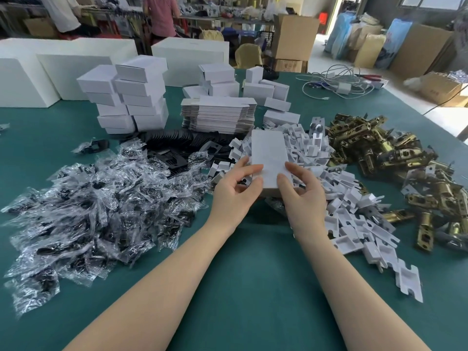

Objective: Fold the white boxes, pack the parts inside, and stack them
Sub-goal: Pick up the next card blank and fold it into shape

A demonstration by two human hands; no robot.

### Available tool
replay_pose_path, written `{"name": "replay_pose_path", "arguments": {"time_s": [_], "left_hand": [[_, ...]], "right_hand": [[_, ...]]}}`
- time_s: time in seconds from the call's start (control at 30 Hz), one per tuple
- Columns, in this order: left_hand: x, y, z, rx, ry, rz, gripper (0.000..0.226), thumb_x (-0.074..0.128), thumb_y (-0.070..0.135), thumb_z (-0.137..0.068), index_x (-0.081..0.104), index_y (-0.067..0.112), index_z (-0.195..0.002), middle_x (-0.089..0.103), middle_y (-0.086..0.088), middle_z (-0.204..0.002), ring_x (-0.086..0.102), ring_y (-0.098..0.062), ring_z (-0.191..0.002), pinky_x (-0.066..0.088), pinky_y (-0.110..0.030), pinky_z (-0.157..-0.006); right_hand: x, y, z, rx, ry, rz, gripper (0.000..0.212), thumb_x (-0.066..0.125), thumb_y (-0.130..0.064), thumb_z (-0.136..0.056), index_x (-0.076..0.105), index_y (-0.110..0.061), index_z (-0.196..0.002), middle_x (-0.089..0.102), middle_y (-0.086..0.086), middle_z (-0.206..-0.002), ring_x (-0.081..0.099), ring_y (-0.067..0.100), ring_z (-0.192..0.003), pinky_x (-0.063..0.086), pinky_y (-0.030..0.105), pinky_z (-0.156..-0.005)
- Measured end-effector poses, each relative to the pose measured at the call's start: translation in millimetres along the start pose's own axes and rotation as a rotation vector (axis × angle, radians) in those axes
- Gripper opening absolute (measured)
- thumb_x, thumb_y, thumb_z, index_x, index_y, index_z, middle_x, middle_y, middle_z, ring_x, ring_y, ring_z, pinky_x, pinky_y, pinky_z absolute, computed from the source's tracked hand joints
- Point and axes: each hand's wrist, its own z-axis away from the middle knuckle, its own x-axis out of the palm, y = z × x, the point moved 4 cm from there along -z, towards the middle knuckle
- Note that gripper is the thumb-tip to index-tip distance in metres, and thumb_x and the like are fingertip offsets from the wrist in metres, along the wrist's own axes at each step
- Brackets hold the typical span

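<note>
Centre: white box (269, 158), held just above the green desk (248, 274) w/ both hands. Left hand (234, 191) pinches its near-left edge, thumb on top; right hand (304, 191) grips the near-right corner, fingers curled. Behind: stacked folded boxes (131, 97) and flat box blanks (219, 114). L: bagged black parts (96, 211). R: white inserts (354, 198), then brass latches (385, 150).

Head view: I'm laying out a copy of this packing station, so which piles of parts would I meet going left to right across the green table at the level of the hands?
clear plastic packets → black plates → white box held by both hands → white card inserts → brass latches
</note>
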Motion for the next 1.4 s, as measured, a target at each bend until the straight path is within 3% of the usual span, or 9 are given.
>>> {"name": "replay_pose_path", "arguments": {"time_s": [0.17, 0.4, 0.47, 0.53, 0.7, 1.0, 1.13, 1.3, 1.4], "left_hand": [[1, 0, 2, -0.027, -0.027, 0.025, 0.026, 0.064, 0.015, -0.092, 0.069, 0.038, -0.103, 0.056, 0.018, -0.134, 0.059, -0.004, -0.067, 0.049, -0.016, -0.063], [3, -5, 1, -0.102, -0.058, 0.101, 0.036, 0.058, 0.023, -0.082, 0.065, 0.037, -0.115, 0.062, 0.008, -0.130, 0.061, -0.017, -0.093, 0.056, -0.037, -0.087], [4, -6, 1, -0.115, -0.073, 0.109, 0.039, 0.057, 0.022, -0.082, 0.063, 0.037, -0.118, 0.061, 0.007, -0.131, 0.062, -0.017, -0.099, 0.054, -0.041, -0.096], [4, -6, 1, -0.109, -0.089, 0.087, 0.041, 0.057, 0.016, -0.087, 0.061, 0.037, -0.122, 0.058, 0.005, -0.134, 0.062, -0.012, -0.106, 0.053, -0.035, -0.098], [0, -8, -2, -0.101, -0.110, 0.045, 0.048, 0.050, 0.000, -0.096, 0.055, 0.034, -0.128, 0.056, 0.001, -0.137, 0.060, -0.005, -0.111, 0.050, -0.015, -0.090], [-1, -9, -6, -0.037, -0.119, -0.048, 0.040, 0.051, 0.011, -0.101, 0.053, 0.025, -0.139, 0.054, 0.015, -0.137, 0.049, -0.001, -0.128, 0.041, -0.020, -0.107], [0, -9, -5, -0.016, -0.124, -0.095, 0.041, 0.052, 0.013, -0.101, 0.052, 0.020, -0.141, 0.050, 0.007, -0.145, 0.043, -0.002, -0.135, 0.036, -0.027, -0.114], [-1, -7, -6, 0.004, -0.100, -0.094, 0.039, 0.052, 0.011, -0.101, 0.053, 0.015, -0.140, 0.055, 0.011, -0.134, 0.052, 0.004, -0.122, 0.041, -0.012, -0.103], [0, -7, -6, 0.031, -0.109, -0.133, 0.038, 0.051, 0.012, -0.102, 0.053, 0.014, -0.140, 0.054, 0.014, -0.132, 0.049, 0.018, -0.116, 0.038, -0.004, -0.098]], "right_hand": [[2, -2, 1, -0.015, -0.066, -0.034, 0.029, 0.062, -0.024, -0.095, 0.057, -0.040, -0.119, 0.064, -0.034, -0.093, 0.054, 0.004, -0.062, 0.047, 0.006, -0.058], [3, 1, -2, -0.013, -0.178, -0.027, 0.045, 0.055, -0.018, -0.099, 0.046, -0.035, -0.140, 0.060, -0.030, -0.103, 0.047, -0.004, -0.058, 0.044, 0.009, -0.057], [3, 4, -4, -0.011, -0.209, -0.007, 0.047, 0.054, -0.017, -0.100, 0.042, -0.037, -0.141, 0.067, -0.035, -0.083, 0.048, -0.005, -0.056, 0.042, 0.008, -0.054], [1, 5, -6, -0.001, -0.241, -0.010, 0.049, 0.053, -0.016, -0.100, 0.038, -0.039, -0.141, 0.061, -0.029, -0.065, 0.047, -0.003, -0.052, 0.039, 0.010, -0.050], [4, 6, -5, 0.007, -0.281, 0.018, 0.055, 0.054, -0.013, -0.100, 0.036, -0.029, -0.150, 0.064, -0.003, -0.092, 0.053, -0.005, -0.062, 0.043, 0.010, -0.056], [1, 6, -7, -0.044, -0.195, 0.092, 0.050, 0.056, -0.029, -0.099, 0.043, -0.031, -0.147, 0.053, -0.020, -0.089, 0.051, -0.007, -0.062, 0.041, 0.007, -0.058], [-1, 7, -7, -0.039, -0.126, 0.099, 0.047, 0.058, -0.032, -0.097, 0.049, -0.031, -0.143, 0.055, -0.009, -0.101, 0.052, -0.008, -0.063, 0.041, 0.005, -0.059], [0, 6, -6, -0.074, -0.120, 0.146, 0.049, 0.057, -0.035, -0.097, 0.047, -0.030, -0.145, 0.052, -0.008, -0.102, 0.047, 0.002, -0.086, 0.040, 0.010, -0.070], [0, 7, -5, -0.080, -0.102, 0.113, 0.049, 0.058, -0.036, -0.097, 0.048, -0.027, -0.144, 0.055, -0.012, -0.082, 0.044, -0.003, -0.066, 0.039, 0.007, -0.059]]}}
